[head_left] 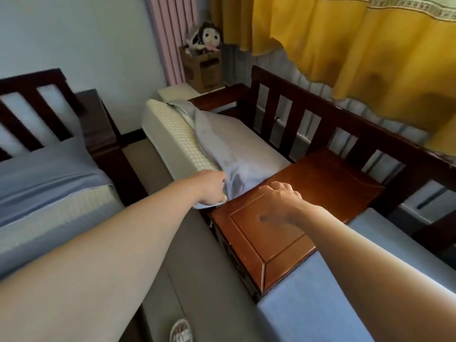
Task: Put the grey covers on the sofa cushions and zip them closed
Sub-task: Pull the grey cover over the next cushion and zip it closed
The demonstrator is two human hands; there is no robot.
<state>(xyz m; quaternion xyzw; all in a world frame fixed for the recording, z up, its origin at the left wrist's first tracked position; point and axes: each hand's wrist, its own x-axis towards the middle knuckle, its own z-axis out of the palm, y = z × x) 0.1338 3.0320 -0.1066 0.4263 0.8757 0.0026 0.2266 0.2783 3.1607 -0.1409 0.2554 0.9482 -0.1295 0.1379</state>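
Note:
A cream foam sofa cushion (170, 134) lies on the dark wooden sofa ahead, half wrapped in a loose grey cover (222, 146). My left hand (213, 190) grips the near corner of that cover at the cushion's front end. Over the reddish wooden side table (283, 225), close to the cover's edge, my right hand (278, 201) hovers with loosely curled fingers and holds nothing. Another cushion (56, 201) on the left sofa is partly in a grey cover, its foam end showing. At the lower right sits a fully covered cushion (320, 292).
The sofa's slatted backrest (308, 119) runs along the right under a yellow curtain (357, 45). A cardboard box (202, 67) with a plush toy stands in the far corner. Grey floor (187, 255) lies between the two sofas.

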